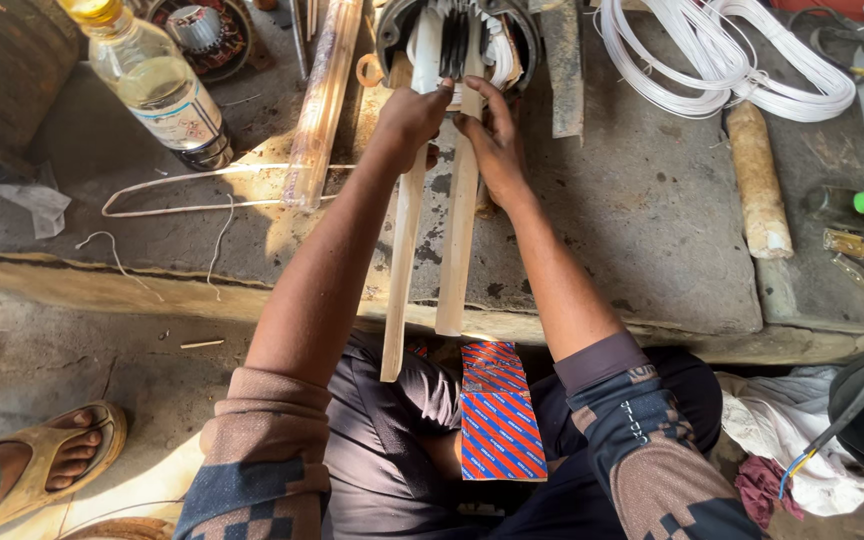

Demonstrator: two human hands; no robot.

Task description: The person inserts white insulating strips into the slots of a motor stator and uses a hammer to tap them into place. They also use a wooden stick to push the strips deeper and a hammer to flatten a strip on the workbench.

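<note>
Touching both hands, left hand (410,115) and right hand (492,140), wooden strips (457,260) enter the stator (457,30).

Two long pale wooden strips (457,240) go side by side from the round motor stator (457,35) at the far edge of the bench (652,220) toward my lap, with their near ends hanging over the bench edge. The stator is a dark metal ring with white insulation paper (500,55) standing out of its slots, and my fingers (472,105) press on the strips just where they enter it.
</note>
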